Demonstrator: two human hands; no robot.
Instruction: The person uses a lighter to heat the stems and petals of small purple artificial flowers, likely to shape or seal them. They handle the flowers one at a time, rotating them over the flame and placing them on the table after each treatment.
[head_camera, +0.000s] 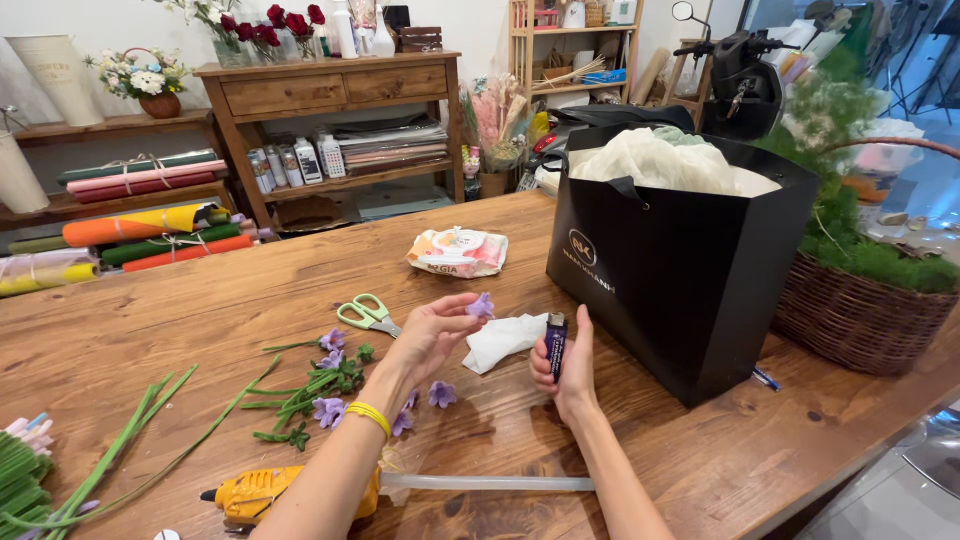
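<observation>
My left hand (428, 335) is raised above the wooden table (200, 310), pinching a small purple flower head (481, 305) between fingertips; a yellow band circles that wrist. My right hand (566, 372) grips a dark blue lighter (556, 345) upright, just right of the flower. A crumpled white tissue (503, 339) lies on the table behind both hands. More purple blooms with green stems (318, 388) lie left of my left arm, and loose purple flower heads (441, 393) rest below my left hand.
Green-handled scissors (368, 314) lie behind my left hand. A yellow glue gun (262, 492) with a clear stick lies under my arms. A black paper bag (680, 270) stands right, a wicker basket (860, 315) beyond it. A wet-wipes pack (458, 251) sits farther back. Long green stems (120, 455) lie left.
</observation>
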